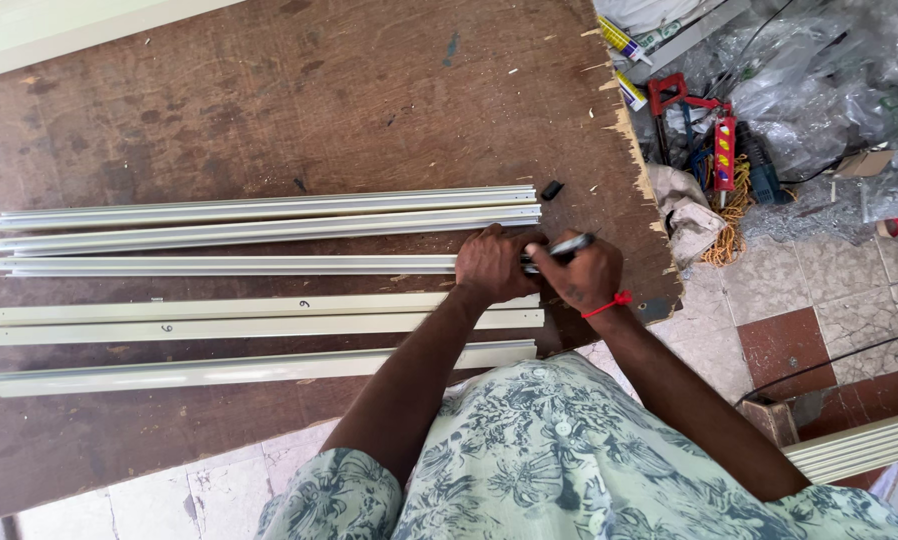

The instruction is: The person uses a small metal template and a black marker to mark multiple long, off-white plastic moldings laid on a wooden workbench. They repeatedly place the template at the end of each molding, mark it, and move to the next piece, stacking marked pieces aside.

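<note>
On the brown wooden worktable [299, 90], toward its right end, your two hands meet over the third pale metal rail [224, 265] counted from the far side. Your left hand [491, 266] lies curled on top of that rail, pressing it down close to its right end. Your right hand [584, 272], with a red band [609, 303] at the wrist, is closed around a marker [567, 244] whose tip points right and slightly far, just beyond your knuckles. The marker sits directly above the rail's right end, so the rail runs out from under your grip toward the left.

Six rails lie side by side, all running left to right: three in the far group, two [264, 318] pressed together in the middle, and one [259, 368] nearest you, slightly angled. A small black cap [551, 189] rests on the table just past the far rails' right ends. Beyond the chipped right edge of the table, a red clamp [669, 93] and a tangle of orange cord [731, 222] lie on the floor among plastic wrapping.
</note>
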